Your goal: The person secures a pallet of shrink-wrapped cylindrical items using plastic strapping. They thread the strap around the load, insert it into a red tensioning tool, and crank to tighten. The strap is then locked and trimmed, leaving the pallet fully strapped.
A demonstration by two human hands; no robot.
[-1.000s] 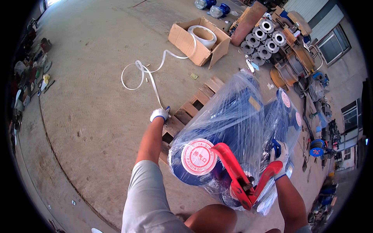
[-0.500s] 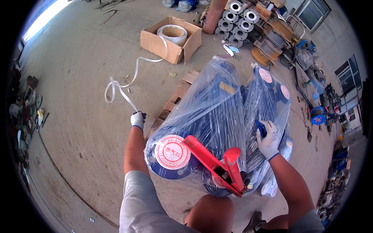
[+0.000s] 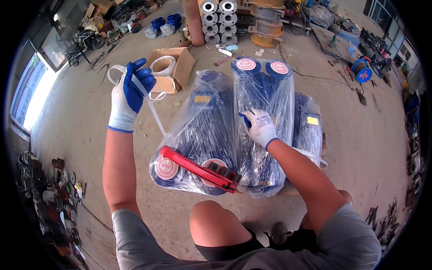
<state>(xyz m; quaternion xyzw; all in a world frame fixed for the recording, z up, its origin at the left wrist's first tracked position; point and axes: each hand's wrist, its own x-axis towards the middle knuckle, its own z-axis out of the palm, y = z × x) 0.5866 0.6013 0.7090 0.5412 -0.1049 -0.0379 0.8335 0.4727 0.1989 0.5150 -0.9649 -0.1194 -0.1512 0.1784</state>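
Guess I'm strapping: left hand [image 3: 129,93] holding flat white plastic strap [image 3: 155,116], right hand [image 3: 261,127] half-curled on a film-wrapped blue cylindrical unit [image 3: 264,95], can't tell if gripping; next calls for controlling slack.

Industrial workshop: stacked flanged pipes [image 3: 216,19], cable reel [image 3: 363,74], dusty concrete floor [image 3: 76,121].

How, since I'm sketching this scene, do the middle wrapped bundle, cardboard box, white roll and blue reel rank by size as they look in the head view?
1. Middle wrapped bundle
2. Cardboard box
3. White roll and blue reel: too alike to rank
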